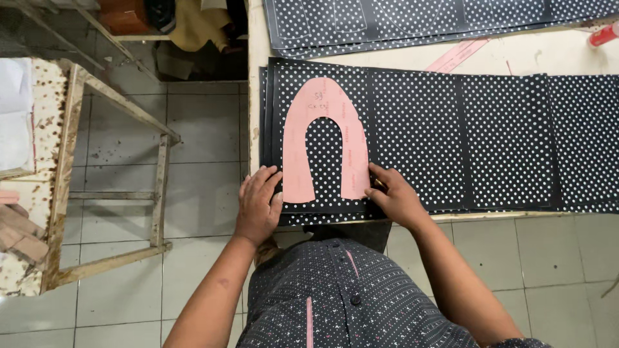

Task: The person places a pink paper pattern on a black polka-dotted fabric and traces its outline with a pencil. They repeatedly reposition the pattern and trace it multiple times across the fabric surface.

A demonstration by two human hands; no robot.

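A pink horseshoe-shaped paper pattern lies on a stack of black sheets with white dots at the near left of the table. My left hand rests flat on the stack's near left corner, fingertips just beside the pattern's left leg. My right hand presses down at the foot of the pattern's right leg, fingers curled; a small dark thing may be under its fingers, too hidden to tell.
More dotted black sheets lie at the table's far side, with a pink strip and a red object near the right corner. A rusty metal frame stands on the tiled floor at left.
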